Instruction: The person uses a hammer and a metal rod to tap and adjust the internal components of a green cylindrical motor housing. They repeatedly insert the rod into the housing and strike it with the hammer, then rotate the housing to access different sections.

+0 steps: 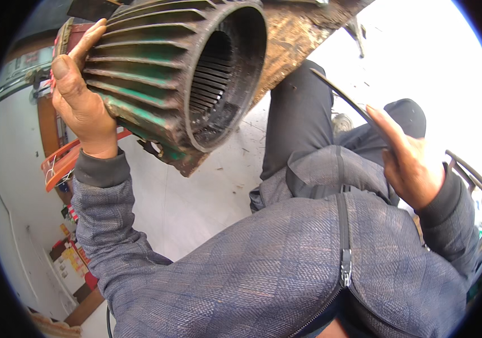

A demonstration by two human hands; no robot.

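Observation:
A finned motor housing point(139, 73), its green paint worn and dirty, lies on its side at the upper left with its round open end facing right. Inside it, the slotted stator core point(212, 73) shows dark and bare. My left hand point(83, 107) grips the housing's left end, thumb and a finger showing against it; other fingers are hidden behind it. In my right hand point(412, 163) is a slim, dark, pointed metal strip point(345, 96), its tip directed up and left toward the housing and apart from it. Its lower end disappears in my fist.
Beneath the housing is a worn wooden bench top point(291, 39) with a ragged edge. An orange plastic item point(63, 163) stands behind my left wrist. My knees point(300, 112) are close under the bench edge. A dark metal frame point(477, 180) is beside my right arm.

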